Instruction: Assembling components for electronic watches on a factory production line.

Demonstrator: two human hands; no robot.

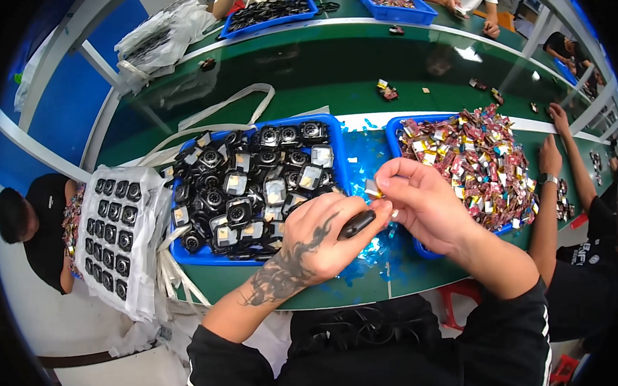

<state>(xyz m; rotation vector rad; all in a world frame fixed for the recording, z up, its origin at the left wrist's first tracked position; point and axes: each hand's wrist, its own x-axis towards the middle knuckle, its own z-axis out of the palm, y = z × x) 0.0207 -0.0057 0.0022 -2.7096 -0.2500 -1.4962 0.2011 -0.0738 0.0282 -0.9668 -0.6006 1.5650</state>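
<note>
My left hand [319,236], tattooed on its back, is closed around a black rounded plastic housing [356,225]; most of it is hidden by the fingers. My right hand [426,201] is beside it, thumb and forefinger pinching a small silvery flat piece [373,189]. The two hands meet at the fingertips. Under and behind my left hand stands a blue tray [340,149] heaped with black camera-like housings [240,211], some with pale square pieces on them. To the right, a second blue tray [392,132] is piled high with small red circuit boards [486,159] bearing silvery and yellow parts.
Small blue film scraps [368,254] litter the green table [304,300] between the trays. At left, a white sheet tray [114,236] holds rows of black housings. Beyond runs a dark green belt [314,69] with scattered boards. A co-worker's arms [547,203] reach in at right.
</note>
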